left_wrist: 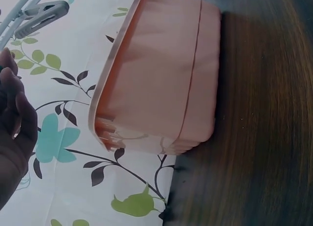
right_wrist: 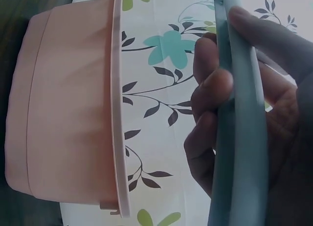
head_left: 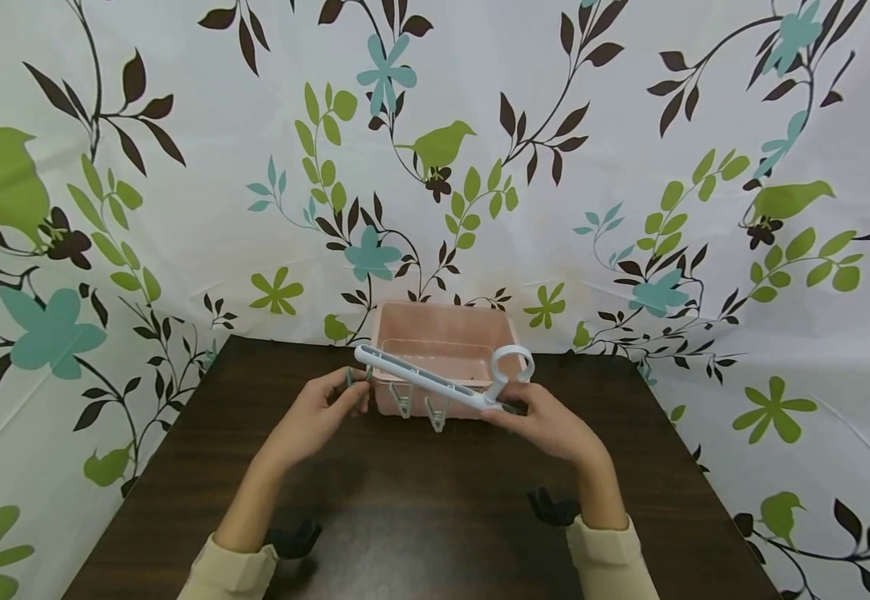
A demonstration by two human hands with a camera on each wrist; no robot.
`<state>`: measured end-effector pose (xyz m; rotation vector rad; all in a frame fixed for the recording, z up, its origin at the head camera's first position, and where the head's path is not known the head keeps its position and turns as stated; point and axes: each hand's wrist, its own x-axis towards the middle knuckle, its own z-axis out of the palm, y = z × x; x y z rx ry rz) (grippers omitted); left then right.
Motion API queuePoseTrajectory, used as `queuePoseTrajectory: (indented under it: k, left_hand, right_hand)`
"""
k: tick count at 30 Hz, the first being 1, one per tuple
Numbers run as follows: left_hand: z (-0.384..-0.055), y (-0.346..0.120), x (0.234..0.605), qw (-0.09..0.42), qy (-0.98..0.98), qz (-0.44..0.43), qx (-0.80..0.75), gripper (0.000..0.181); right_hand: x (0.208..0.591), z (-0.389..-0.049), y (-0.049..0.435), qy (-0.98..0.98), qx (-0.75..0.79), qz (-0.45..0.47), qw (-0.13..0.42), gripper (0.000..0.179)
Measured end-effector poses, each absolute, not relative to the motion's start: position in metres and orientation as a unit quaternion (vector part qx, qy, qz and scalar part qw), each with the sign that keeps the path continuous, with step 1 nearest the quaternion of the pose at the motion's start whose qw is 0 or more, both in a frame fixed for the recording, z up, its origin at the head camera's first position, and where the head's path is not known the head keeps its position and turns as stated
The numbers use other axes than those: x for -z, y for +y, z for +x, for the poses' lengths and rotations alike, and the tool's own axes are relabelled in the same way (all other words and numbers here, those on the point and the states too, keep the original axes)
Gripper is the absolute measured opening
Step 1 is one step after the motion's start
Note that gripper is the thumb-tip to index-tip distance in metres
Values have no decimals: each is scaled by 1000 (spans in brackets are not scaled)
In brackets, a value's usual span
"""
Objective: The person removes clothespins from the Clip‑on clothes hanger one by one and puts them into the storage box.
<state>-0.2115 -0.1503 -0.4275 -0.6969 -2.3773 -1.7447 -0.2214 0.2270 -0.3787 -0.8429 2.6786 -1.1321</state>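
My right hand (head_left: 543, 421) grips a pale blue clip hanger (head_left: 420, 377) near its ring-shaped hook, fingers and thumb wrapped round the bar (right_wrist: 247, 133) in the right wrist view. The bar slants up to the left, in front of a pink plastic basket (head_left: 446, 321). Two pale clips (head_left: 437, 414) dangle from it. At its left end my left hand (head_left: 322, 408) pinches a small greenish clip (head_left: 348, 377), mostly covered by the fingers. Another grey clip (left_wrist: 43, 19) shows above the left fingers in the left wrist view.
The basket stands at the back of a dark wooden table (head_left: 405, 517), close to a patterned cloth (head_left: 442, 100) hanging behind. Black wrist mounts (head_left: 552, 506) sit below both forearms.
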Motion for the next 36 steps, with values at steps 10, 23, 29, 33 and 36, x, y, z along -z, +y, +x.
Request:
queuePoseTrajectory:
  k: [10,23,29,33,36]
  left_hand:
    - [-211,-153,426,43,-775,-239,584,21]
    - [-208,-155,427,63,-782,-225,577,20]
    - [-205,-155,426,113,-807,-201,543,16]
    - [-204,-154,426,119,-810,-194,541,22]
    - [-204,-153,427,134,-810,-194,537,23]
  right_hand:
    - [380,-220,230,881,377,-274,77,19]
    - [384,-219,230,867,395,-288,97,18]
    - [381,-215,231,862,405,-289,100,16]
    - [381,-213,231,860,408,-289,103,16]
    - [382,-212,231,860,408,-287,106,16]
